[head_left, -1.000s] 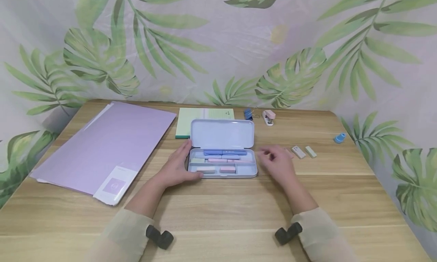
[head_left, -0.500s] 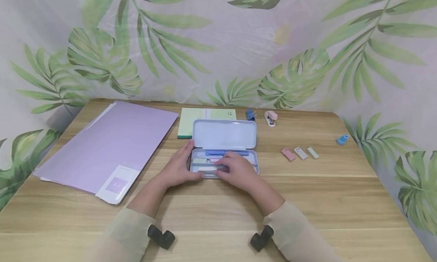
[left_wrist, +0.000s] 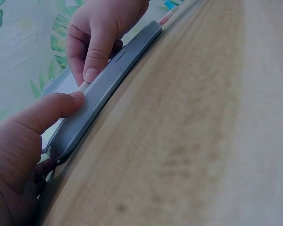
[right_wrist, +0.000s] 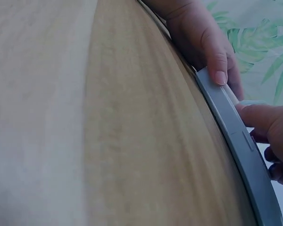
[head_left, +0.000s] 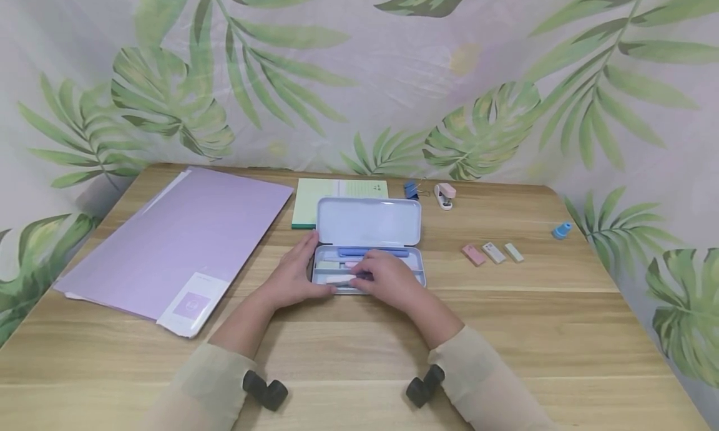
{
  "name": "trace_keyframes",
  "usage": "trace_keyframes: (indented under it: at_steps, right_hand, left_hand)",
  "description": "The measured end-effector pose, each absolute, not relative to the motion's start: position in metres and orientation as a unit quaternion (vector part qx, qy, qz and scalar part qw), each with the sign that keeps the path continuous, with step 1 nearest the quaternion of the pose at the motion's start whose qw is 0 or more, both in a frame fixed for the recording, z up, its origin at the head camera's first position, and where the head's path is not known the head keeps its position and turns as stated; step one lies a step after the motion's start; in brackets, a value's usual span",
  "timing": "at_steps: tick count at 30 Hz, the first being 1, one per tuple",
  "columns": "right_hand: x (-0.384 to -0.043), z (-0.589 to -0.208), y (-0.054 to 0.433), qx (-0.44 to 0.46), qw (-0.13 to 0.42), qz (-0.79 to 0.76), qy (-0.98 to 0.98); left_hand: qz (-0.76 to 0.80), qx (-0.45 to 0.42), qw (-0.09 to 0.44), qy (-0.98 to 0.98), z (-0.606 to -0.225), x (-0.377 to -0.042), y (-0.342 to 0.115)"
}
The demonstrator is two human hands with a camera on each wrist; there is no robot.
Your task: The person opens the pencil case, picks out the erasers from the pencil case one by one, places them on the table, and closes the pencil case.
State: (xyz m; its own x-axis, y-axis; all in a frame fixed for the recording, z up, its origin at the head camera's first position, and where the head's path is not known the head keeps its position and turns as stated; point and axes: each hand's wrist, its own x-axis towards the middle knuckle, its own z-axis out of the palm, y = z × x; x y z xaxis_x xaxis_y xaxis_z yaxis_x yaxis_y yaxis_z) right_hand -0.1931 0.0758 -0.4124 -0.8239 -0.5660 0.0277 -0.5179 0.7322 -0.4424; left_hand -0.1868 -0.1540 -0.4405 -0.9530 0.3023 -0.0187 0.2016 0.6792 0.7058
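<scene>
Pale cloth [head_left: 382,75] printed with green leaves [head_left: 477,138] hangs from nine o'clock through twelve to three, behind a wood-grain desk [head_left: 348,368] reaching six.

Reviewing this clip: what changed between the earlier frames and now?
The right hand moved left from beside the pencil case into it, where it now pinches the white eraser. The left hand still holds the pencil case's left end; the lid stays open.

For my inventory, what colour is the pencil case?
Pale blue pencil case, clearest in head view.
</scene>
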Motion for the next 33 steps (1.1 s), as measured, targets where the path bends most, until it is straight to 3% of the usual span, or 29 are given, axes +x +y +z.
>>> trace_keyframes:
  at_steps: [10, 20, 26, 33]
  right_hand:
    - [-0.184, -0.408, 0.108, -0.227, 0.027, -0.35, 0.908]
    - [-0.178, -0.417, 0.183, -0.102, -0.046, -0.43, 0.896]
    - [-0.169, -0.423, 0.243, -0.022, -0.092, -0.401, 0.911]
    - [-0.161, -0.429, 0.293, 0.033, -0.084, -0.339, 0.937]
  left_hand:
    - [0.376, 0.133, 0.072, 0.914, -0.444, -0.187, -0.153]
    - [0.379, 0.135, 0.076, 0.912, -0.443, -0.188, -0.153]
    - [0.379, 0.136, 0.078, 0.912, -0.44, -0.187, -0.153]
    - [0.38, 0.132, 0.082, 0.912, -0.441, -0.189, -0.153]
